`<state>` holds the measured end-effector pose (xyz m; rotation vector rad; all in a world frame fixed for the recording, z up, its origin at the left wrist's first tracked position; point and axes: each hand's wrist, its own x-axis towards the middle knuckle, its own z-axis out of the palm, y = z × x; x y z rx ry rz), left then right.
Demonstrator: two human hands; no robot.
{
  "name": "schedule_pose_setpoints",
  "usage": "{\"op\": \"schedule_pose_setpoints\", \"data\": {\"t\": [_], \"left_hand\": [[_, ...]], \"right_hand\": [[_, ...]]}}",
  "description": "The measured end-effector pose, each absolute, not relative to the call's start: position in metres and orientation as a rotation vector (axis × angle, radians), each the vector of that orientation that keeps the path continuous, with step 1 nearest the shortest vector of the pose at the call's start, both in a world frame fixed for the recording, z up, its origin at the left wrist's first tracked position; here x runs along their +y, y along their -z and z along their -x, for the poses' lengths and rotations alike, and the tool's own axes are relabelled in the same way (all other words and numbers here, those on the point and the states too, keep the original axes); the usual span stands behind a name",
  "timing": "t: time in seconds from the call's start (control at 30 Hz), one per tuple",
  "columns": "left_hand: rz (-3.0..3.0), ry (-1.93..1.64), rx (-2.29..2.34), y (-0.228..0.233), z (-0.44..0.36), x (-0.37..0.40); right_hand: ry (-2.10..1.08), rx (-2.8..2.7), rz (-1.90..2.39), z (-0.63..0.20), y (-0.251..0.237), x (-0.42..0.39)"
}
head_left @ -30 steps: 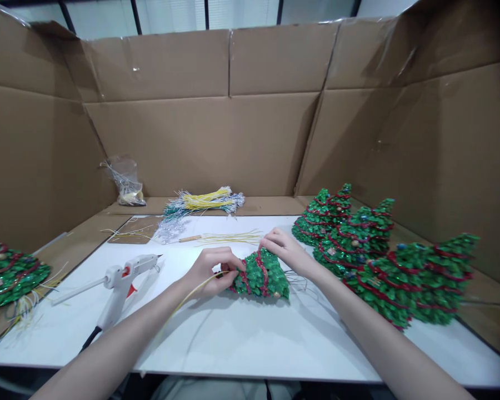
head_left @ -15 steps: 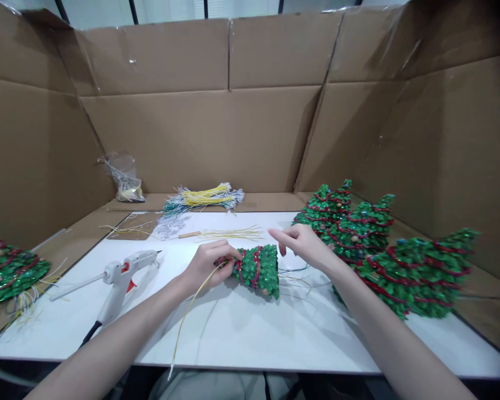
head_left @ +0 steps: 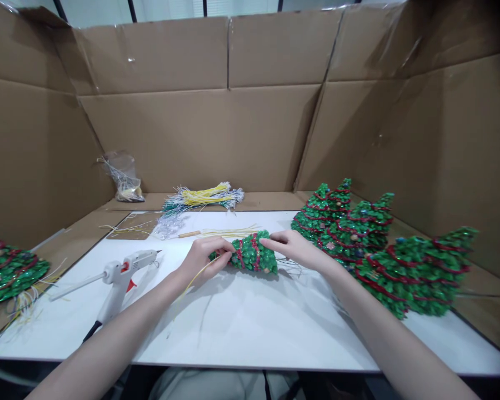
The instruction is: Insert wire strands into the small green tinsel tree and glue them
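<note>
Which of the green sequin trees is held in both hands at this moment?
The small tree at mid-table, gripped between the left hand and right hand. The trees at the right and far left are untouched.

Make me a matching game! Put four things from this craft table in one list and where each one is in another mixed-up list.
Things:
1. glue gun
2. small green tree
3. yellow wire bundle
4. plastic bag

Places:
A. against the back cardboard wall, at the far left
B. held between the left hand and the right hand
C. lying on the white board, left of the hands
D. at the far edge of the board, in the middle

Pairs: 1-C, 2-B, 3-D, 4-A
</note>
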<state>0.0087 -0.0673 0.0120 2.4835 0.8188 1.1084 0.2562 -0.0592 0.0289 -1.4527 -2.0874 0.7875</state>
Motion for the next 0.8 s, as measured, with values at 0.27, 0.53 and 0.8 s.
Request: {"op": "schedule_pose_setpoints", "data": {"t": [0.27, 0.53, 0.8], "left_hand": [[-2.465, -1.136, 0.852, -0.013, -0.012, -0.07], [-2.321, -1.135, 0.968, -0.012, -0.012, -0.066], [-2.213, -1.081, 0.991, -0.007, -0.012, -0.064]], "right_hand": [[-1.084, -1.841, 1.416, -0.256, -0.015, -0.046], [-0.711, -1.898, 1.488, -0.258, -0.028, -0.053], [-1.001, -1.859, 1.514, -0.255, -0.022, -0.054]]}}
